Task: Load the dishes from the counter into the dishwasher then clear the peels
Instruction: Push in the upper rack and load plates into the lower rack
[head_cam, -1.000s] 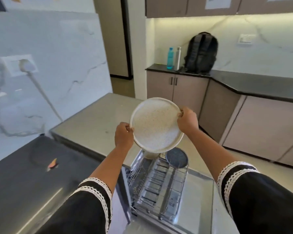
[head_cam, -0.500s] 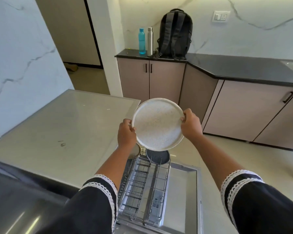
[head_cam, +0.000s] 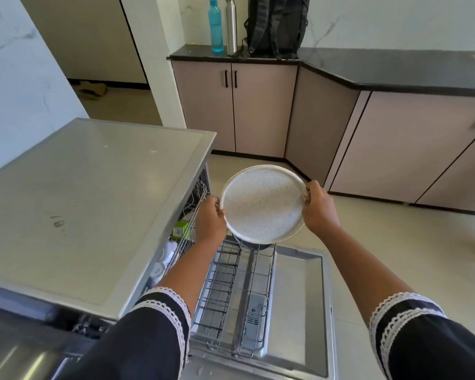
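**Speckled plate held by both hands above open dishwasher rack**

A round, pale speckled plate (head_cam: 261, 204) is held in the air by both hands, tilted so that its face is turned toward the camera. The left hand (head_cam: 210, 222) is curled round the plate's left rim; the right hand (head_cam: 319, 208) is curled round the right rim, with the fingertips seen over the edge. Both forearms are extended forward from black sleeves (head_cam: 159, 333) trimmed with white lace.

The plate is positioned over the far end of the lower rack (head_cam: 231, 292) of the dishwasher, not touching it. The wire rack is pulled out over the lowered dishwasher door (head_cam: 299, 305). A dark round dish (head_cam: 254, 244) is seen in the rack directly beneath the plate's lower edge; most of it is hidden by the plate. A grey cutlery basket (head_cam: 254, 314) is noted in the near part of the rack.

To the left, a grey surface (head_cam: 80, 201) covers the dishwasher body. Under its edge, an upper rack is partly visible, with a green item (head_cam: 180, 229) and white items (head_cam: 167, 253) in it; these cannot be identified.

On the far black surface (head_cam: 395, 67) a blue bottle (head_cam: 215, 26), a steel bottle (head_cam: 231, 26) and a black backpack (head_cam: 277, 23) are noted, standing side by side. Pink-beige cabinets (head_cam: 261, 105) are recorded below it.
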Action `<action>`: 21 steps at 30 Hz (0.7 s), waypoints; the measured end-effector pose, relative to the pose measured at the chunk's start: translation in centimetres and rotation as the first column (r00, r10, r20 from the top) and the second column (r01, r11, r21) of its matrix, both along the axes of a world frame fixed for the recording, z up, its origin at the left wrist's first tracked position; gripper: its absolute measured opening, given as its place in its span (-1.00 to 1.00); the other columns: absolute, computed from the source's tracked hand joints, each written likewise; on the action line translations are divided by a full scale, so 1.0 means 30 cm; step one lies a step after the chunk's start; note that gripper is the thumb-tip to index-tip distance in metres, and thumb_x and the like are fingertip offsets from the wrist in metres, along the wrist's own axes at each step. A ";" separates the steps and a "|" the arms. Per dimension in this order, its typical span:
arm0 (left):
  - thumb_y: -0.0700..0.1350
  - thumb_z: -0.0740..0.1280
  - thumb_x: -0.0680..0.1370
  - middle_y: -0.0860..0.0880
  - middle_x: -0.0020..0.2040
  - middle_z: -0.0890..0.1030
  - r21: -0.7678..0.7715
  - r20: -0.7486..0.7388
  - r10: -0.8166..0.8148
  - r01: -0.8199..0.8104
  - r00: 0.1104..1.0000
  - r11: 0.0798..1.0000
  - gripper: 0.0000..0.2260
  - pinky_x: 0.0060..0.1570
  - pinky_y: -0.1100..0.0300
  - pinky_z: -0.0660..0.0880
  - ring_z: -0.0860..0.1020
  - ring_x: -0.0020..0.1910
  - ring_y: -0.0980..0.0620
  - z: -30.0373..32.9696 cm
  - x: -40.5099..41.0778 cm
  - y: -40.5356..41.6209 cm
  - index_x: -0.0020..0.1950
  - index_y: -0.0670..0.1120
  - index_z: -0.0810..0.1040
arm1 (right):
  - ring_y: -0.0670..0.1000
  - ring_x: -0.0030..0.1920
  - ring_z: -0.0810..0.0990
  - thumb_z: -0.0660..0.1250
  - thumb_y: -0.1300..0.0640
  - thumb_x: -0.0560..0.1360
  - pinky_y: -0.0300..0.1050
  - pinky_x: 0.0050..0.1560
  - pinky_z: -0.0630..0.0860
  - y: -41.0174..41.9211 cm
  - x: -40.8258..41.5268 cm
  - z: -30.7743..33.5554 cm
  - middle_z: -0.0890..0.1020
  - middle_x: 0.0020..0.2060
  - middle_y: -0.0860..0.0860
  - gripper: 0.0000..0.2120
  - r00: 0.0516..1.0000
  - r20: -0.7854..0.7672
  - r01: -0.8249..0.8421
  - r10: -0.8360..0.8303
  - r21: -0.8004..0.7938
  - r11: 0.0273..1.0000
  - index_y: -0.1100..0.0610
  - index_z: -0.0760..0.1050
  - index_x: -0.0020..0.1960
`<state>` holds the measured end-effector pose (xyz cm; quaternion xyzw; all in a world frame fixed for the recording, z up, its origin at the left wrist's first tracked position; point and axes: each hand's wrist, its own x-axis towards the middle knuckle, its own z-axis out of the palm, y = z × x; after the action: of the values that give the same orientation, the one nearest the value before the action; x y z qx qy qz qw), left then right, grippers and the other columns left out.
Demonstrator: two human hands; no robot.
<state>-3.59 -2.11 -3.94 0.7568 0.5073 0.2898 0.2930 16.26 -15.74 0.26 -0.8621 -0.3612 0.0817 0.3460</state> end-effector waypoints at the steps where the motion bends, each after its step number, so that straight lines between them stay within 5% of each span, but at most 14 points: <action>1: -0.25 0.32 0.56 0.01 -0.04 0.55 0.005 -0.009 -0.001 0.001 1.000 1.000 -0.90 -0.19 0.13 0.40 0.53 -0.11 -0.02 -0.044 0.003 0.005 0.03 -0.10 0.46 | 0.09 -0.17 0.43 0.10 0.30 0.59 -0.11 -0.31 0.28 0.004 0.005 -0.043 0.49 -0.10 0.09 -0.88 1.000 0.002 -0.003 0.003 -0.006 1.000 0.10 0.30 -0.03; 16: -0.25 0.30 0.57 -0.12 0.03 0.59 0.053 -0.057 0.046 -0.043 0.997 0.998 -0.92 -0.25 0.18 0.34 0.49 -0.13 -0.02 -0.806 -0.005 0.115 0.05 -0.18 0.45 | 0.10 -0.17 0.43 0.08 0.36 0.51 -0.19 -0.39 0.24 0.129 0.020 -0.872 0.45 -0.13 0.05 -0.83 0.994 0.066 -0.094 0.089 0.062 0.994 0.11 0.30 -0.04; 21: -0.24 0.32 0.57 -0.15 0.01 0.60 0.087 -0.042 0.073 -0.069 0.996 0.994 -0.92 -0.21 0.15 0.36 0.49 -0.14 -0.04 -1.034 -0.036 0.139 0.04 -0.18 0.46 | 0.11 -0.14 0.44 0.11 0.38 0.51 -0.11 -0.26 0.32 0.178 0.014 -1.122 0.47 -0.07 0.07 -0.78 0.985 0.119 -0.135 0.127 0.062 0.989 0.10 0.32 0.04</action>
<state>-4.67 2.06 -34.97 0.7564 0.5278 0.3041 0.2384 16.67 -10.41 -33.40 -0.8270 -0.4392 0.0419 0.3486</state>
